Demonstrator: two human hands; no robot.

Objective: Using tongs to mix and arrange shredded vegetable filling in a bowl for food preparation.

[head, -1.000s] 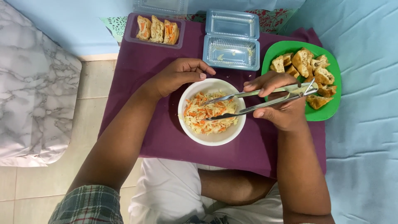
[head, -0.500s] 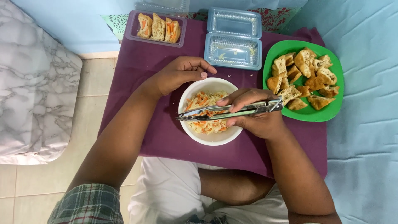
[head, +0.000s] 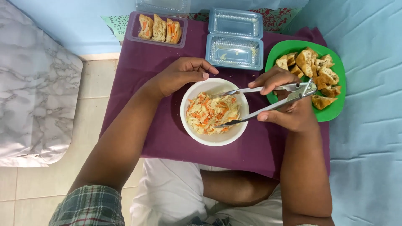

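Observation:
A white bowl [head: 217,140] of shredded cabbage and carrot salad [head: 211,113] sits on a purple cloth. My left hand [head: 182,75] rests curled against the bowl's far rim. In my right hand [head: 289,109] are metal tongs [head: 268,100], spread apart, with both tips over the right side of the salad. Right of the bowl, a green plate [head: 333,111] carries several pieces of fried tofu [head: 312,67].
An open clear plastic box [head: 234,52] lies behind the bowl. A second clear tray [head: 134,35] at back left holds three stuffed tofu pieces [head: 159,28]. The purple cloth [head: 138,83] covers a low table. A marble-patterned cushion [head: 33,92] lies left, blue fabric [head: 372,146] right.
The tongs were nearly closed low across the bowl half a second ago. Now my right hand has drawn back to the right and the tongs have spread wide over the salad.

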